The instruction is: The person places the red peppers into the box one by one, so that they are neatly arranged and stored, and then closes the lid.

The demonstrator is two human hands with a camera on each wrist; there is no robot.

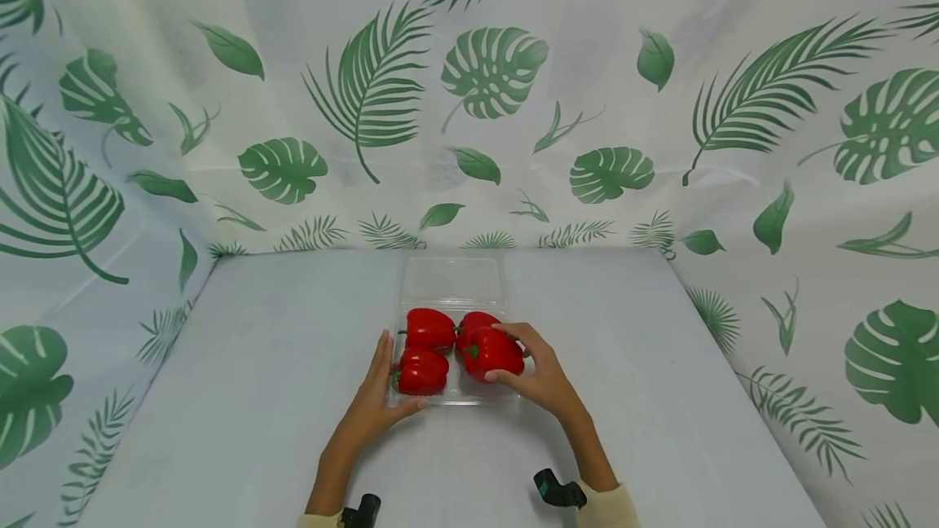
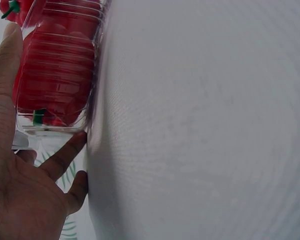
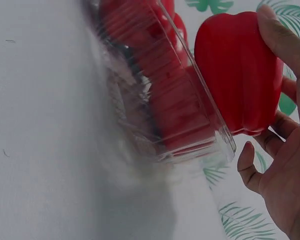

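A clear plastic clamshell container [image 1: 469, 399] lies with its lid folded back. In its left part sit two red bell peppers, one behind [image 1: 430, 327] and one in front [image 1: 423, 373]; another red bell pepper [image 1: 475, 320] is at the back right. My right hand [image 1: 539, 373] grips a red bell pepper [image 3: 238, 75] between thumb and fingers, over the front right of the container, at its rim. My left hand [image 1: 374, 404] rests against the container's front left corner, fingers extended along the left side and thumb at the front.
A white-covered table [image 1: 257, 398] lies under the container. Leaf-patterned sheets [image 1: 484, 121] stand behind it and at both sides. The lid [image 1: 451, 279] reaches toward the table's back edge. Black devices are on both wrists.
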